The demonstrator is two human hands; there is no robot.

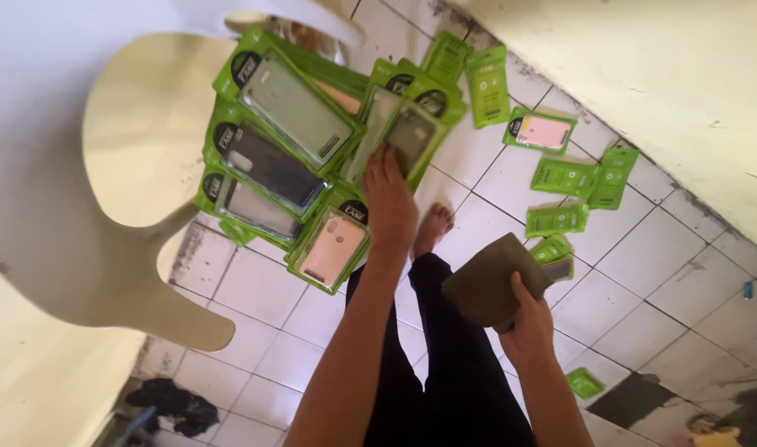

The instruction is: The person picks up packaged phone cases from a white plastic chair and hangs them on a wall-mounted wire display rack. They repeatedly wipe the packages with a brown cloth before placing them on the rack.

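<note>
A pile of green-carded phone case packages (pixel 291 157) lies on the white tiled floor. My left hand (pixel 388 199) reaches forward, its fingertips resting on a package that holds a grey case (pixel 412 132); the fingers lie flat and are not closed round it. A package with a pink case (pixel 333 248) sits just left of that wrist. My right hand (pixel 527 327) is lower right, gripping a bare olive-brown phone case (pixel 490 281) by its lower edge. Smaller green packets (pixel 565 178) are scattered to the right, one with a pink case (pixel 542 131).
A cream plastic chair (pixel 138 141) stands at the left, partly over the pile. My bare foot (pixel 433 225) and dark trouser leg are below the hands. A cream wall (pixel 685 91) runs along the upper right. Dark cloth (pixel 175 406) lies bottom left; a loose green packet (pixel 584 382) lies lower right.
</note>
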